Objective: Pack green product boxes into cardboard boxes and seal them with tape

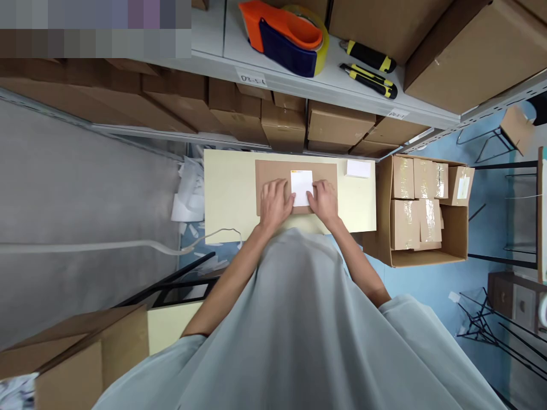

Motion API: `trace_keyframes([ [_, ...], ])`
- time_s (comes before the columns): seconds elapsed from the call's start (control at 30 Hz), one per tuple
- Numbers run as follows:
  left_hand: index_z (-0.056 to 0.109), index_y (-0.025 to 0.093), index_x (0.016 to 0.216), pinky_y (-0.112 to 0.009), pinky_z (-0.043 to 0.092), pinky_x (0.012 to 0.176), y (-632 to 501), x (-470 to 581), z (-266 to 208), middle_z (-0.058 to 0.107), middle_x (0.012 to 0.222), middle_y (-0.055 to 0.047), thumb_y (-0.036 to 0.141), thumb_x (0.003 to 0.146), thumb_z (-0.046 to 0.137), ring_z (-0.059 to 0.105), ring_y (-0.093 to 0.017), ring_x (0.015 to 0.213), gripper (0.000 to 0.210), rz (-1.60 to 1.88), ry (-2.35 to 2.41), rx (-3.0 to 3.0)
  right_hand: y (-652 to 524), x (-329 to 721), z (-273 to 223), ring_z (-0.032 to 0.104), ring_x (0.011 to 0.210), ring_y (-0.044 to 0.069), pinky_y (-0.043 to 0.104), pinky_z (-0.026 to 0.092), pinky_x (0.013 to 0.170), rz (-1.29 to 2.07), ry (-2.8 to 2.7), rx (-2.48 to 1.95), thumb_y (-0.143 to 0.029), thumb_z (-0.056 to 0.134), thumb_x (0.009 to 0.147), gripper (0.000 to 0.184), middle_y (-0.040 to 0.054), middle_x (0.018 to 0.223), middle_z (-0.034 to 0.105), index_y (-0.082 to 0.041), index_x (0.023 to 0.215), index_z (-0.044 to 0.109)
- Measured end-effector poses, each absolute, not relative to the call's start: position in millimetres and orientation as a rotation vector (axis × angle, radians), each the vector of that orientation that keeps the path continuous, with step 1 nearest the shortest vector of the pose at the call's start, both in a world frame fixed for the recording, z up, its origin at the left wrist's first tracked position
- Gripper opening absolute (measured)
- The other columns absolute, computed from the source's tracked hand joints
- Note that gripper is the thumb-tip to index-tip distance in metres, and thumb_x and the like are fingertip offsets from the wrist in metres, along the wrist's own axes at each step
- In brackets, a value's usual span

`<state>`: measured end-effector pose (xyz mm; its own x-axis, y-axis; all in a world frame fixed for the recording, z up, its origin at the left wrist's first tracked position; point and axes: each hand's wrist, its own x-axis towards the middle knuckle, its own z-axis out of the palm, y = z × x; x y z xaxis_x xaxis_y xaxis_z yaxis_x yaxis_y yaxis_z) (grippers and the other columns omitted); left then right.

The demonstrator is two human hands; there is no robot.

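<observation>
A white label [301, 185] with a small orange mark along its top edge lies on a brown piece of cardboard [273, 171], which rests on the pale yellow table [231, 196]. My left hand [274, 200] lies on the cardboard at the label's left side, its fingers spread and the thumb by the label's lower left edge. On the other side, my right hand [323, 200] touches the label's right edge, fingers apart and slightly bent. Whether the cardboard is a flat sheet or a closed box I cannot tell.
A stack of white labels [358, 168] sits at the table's right end. An open carton [455, 250] with several taped boxes adjoins it. Above, a shelf [273, 74] holds an orange and blue tape dispenser [286, 37] and two utility knives [371, 80]. A white cable [149, 245] runs left.
</observation>
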<state>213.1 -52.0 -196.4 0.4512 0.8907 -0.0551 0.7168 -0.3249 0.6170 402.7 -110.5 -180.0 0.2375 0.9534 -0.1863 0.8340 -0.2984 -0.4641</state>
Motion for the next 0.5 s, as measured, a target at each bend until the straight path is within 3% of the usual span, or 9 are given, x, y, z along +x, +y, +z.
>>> trace_keyframes([
  [0.1,0.039,0.01,0.176,-0.061,0.019,0.141,-52,212,-207,0.038,0.185,-0.021,0.048,0.114,0.038,0.021,-0.039,0.177,0.073,0.338,1.078,2.329,-115,395,-192,0.031,0.173,0.036,0.055,0.025,0.141,0.571,-2.005,-2.069,-0.037,0.041,0.118,0.062,0.0203,0.184,0.039,-0.008,0.173,0.046],
  [0.17,0.032,0.012,0.18,-0.065,0.01,0.143,-48,212,-214,0.032,0.188,-0.017,0.049,0.115,0.034,0.011,-0.038,0.179,0.075,0.256,0.998,2.379,-115,394,-201,0.018,0.179,0.033,0.056,0.015,0.145,0.597,-2.119,-2.031,-0.036,0.034,0.119,0.067,0.015,0.19,0.028,-0.009,0.179,0.035],
  [0.4,0.026,0.017,0.183,-0.067,0.005,0.144,-40,198,-227,0.03,0.188,-0.012,0.041,0.113,0.037,0.01,-0.035,0.18,0.075,0.182,1.003,2.449,-119,411,-212,0.017,0.179,0.03,0.054,0.014,0.146,0.541,-2.077,-2.16,-0.04,0.022,0.121,0.069,0.0113,0.191,0.023,-0.008,0.182,0.028],
  [0.5,0.029,0.013,0.182,-0.067,0.004,0.144,-46,201,-226,0.032,0.187,-0.013,0.039,0.114,0.033,0.012,-0.036,0.179,0.073,0.175,1.072,2.431,-121,414,-211,0.016,0.18,0.031,0.056,0.014,0.146,0.498,-2.03,-2.205,-0.039,0.021,0.121,0.069,0.0108,0.191,0.023,-0.009,0.183,0.026],
])
